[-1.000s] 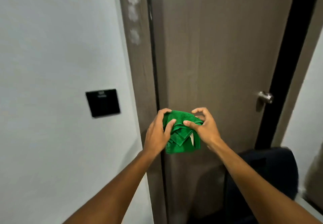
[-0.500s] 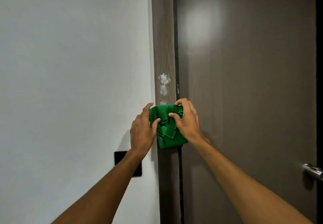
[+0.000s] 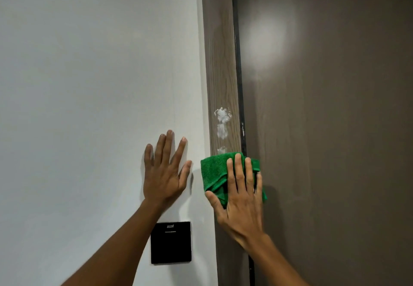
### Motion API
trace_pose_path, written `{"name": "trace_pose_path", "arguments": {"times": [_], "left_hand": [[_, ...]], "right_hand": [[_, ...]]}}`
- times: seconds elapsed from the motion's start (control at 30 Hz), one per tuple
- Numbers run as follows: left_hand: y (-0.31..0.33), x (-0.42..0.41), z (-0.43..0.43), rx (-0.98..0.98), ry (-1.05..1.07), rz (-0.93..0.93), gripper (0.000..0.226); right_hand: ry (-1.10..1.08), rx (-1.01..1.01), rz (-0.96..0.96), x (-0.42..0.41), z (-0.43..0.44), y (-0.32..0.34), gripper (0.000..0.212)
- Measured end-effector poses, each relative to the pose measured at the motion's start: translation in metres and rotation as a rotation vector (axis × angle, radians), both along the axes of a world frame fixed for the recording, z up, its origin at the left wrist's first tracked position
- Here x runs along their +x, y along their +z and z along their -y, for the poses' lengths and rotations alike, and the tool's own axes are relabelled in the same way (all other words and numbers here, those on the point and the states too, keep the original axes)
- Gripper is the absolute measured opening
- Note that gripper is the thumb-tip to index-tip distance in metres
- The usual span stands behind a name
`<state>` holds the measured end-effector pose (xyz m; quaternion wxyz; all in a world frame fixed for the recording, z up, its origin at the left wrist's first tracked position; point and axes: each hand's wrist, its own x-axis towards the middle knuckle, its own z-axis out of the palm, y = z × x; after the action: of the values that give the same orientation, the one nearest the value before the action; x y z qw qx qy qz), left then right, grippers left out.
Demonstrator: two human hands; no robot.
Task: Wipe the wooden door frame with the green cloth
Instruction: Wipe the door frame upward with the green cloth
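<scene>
The wooden door frame runs upright between the white wall and the dark door. White smudges mark the frame in a short vertical row. Just below them the folded green cloth lies flat against the frame, its top edge touching the lowest smudge. My right hand presses the cloth to the frame with fingers stretched out. My left hand rests flat on the wall beside the frame, fingers spread, holding nothing.
A black square switch plate sits on the white wall below my left hand. The dark brown door fills the right side, with a bright light reflection near its top.
My left hand has let go of the cloth and moved left onto the wall. My right hand has flattened the cloth against the frame, just under the smudges.
</scene>
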<state>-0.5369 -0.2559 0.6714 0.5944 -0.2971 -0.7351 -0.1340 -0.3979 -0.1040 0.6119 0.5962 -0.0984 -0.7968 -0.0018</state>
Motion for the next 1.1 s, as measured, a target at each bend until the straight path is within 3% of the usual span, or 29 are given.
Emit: {"name": "trace_pose_path", "arguments": {"times": [0.23,0.53,0.83,1.1], "left_hand": [[-0.002,-0.01,-0.004,0.009,0.029,-0.09,0.065],[-0.003,-0.013,-0.003,0.007,0.02,-0.107,0.065],[-0.003,-0.011,-0.004,0.012,0.012,-0.097,0.065],[-0.003,-0.008,-0.001,0.0,0.009,-0.082,0.064]], "right_hand": [[-0.097,0.077,-0.098,-0.024,-0.007,0.059,0.076],[-0.117,0.129,-0.097,-0.025,-0.009,-0.01,0.073],[-0.035,0.04,-0.113,-0.021,-0.003,0.071,0.08],[-0.172,0.102,-0.077,-0.027,0.006,0.006,0.099]]}}
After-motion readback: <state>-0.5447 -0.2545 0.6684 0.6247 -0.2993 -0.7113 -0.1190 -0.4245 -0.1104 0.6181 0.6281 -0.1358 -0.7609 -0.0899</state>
